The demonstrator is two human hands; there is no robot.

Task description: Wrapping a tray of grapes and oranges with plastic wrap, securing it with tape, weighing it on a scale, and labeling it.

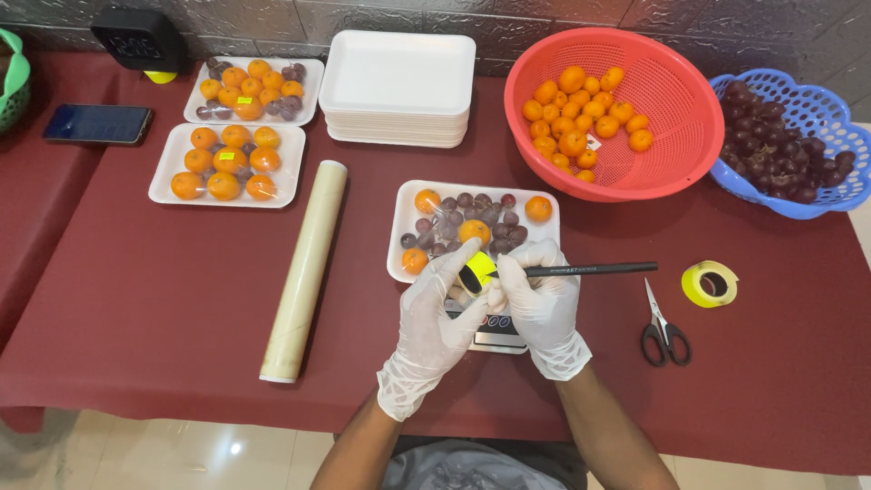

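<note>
My left hand (434,313), in a white glove, pinches a small yellow sticker (479,269). My right hand (543,299), also gloved, holds a black pen (599,269) with its tip on the sticker. Both hands hover over a small scale (502,334) at the table's front. Just beyond them sits a white foam tray (405,238) with oranges and dark grapes under clear film.
A roll of cling film (304,269) lies to the left. Two filled trays (231,163) and a stack of foam trays (397,88) stand at the back. A red basket of oranges (671,109), a blue basket of grapes (785,136), yellow tape (709,283), scissors (660,327) and a phone (97,123) surround them.
</note>
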